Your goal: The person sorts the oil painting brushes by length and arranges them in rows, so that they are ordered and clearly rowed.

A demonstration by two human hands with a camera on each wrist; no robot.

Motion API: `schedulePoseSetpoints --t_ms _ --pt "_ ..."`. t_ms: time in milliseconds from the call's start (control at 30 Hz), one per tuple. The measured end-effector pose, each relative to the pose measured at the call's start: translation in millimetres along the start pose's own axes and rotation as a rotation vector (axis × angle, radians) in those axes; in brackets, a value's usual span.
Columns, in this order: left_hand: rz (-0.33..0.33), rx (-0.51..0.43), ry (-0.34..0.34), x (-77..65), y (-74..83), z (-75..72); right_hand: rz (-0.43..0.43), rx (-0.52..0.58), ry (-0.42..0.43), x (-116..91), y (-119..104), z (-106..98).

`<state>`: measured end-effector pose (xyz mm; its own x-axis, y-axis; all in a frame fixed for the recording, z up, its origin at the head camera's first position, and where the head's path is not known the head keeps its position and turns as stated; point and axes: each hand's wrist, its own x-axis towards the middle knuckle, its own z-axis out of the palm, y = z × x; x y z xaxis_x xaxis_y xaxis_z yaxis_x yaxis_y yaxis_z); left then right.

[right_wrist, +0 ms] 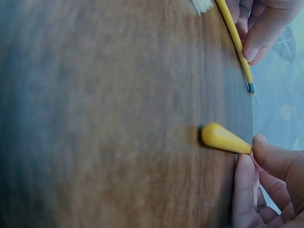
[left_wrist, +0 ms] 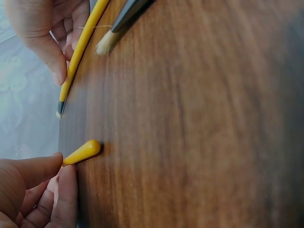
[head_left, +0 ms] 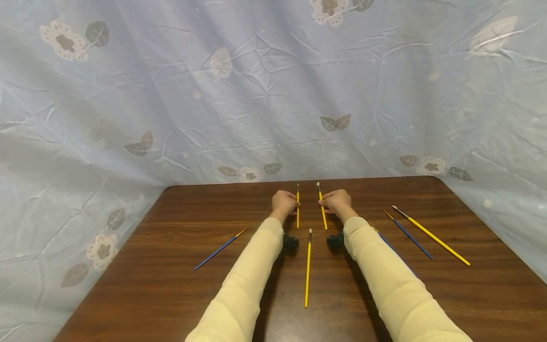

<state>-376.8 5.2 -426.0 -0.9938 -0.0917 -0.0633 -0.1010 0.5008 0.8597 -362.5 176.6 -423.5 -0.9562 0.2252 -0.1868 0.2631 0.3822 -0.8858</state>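
Near the table's far edge, my left hand [head_left: 285, 203] pinches a yellow-handled paintbrush [head_left: 297, 216] between thumb and finger, bristles pointing away. Just to the right, a second yellow paintbrush [head_left: 323, 213] with a pale flat tip is pinched by my right hand [head_left: 337, 202]. The left wrist view shows the rounded handle end [left_wrist: 88, 151] of the left brush close over the wood. In the right wrist view the right brush's handle end [right_wrist: 221, 137] points toward the camera. Between my forearms lies a third yellow paintbrush [head_left: 307, 275], bristles away from me.
A blue paintbrush [head_left: 220, 249] lies left of my arms. To the right are another blue paintbrush [head_left: 410, 236], a long yellow paintbrush [head_left: 440, 240] and a blue one [head_left: 393, 247] partly behind my right sleeve. A floral curtain [head_left: 265, 118] hangs behind the brown table [head_left: 192, 209].
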Motion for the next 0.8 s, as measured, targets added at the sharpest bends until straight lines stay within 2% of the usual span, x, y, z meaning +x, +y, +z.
schedulePoseSetpoints --t_ms 300,800 --pt "-0.004 0.006 -0.015 -2.2 2.0 -0.9 -0.007 -0.005 0.005 -2.7 -0.2 -0.6" --pt "0.007 -0.015 -0.04 -0.1 -1.5 -2.6 -0.002 0.042 -0.047 -0.4 3.2 -4.1"
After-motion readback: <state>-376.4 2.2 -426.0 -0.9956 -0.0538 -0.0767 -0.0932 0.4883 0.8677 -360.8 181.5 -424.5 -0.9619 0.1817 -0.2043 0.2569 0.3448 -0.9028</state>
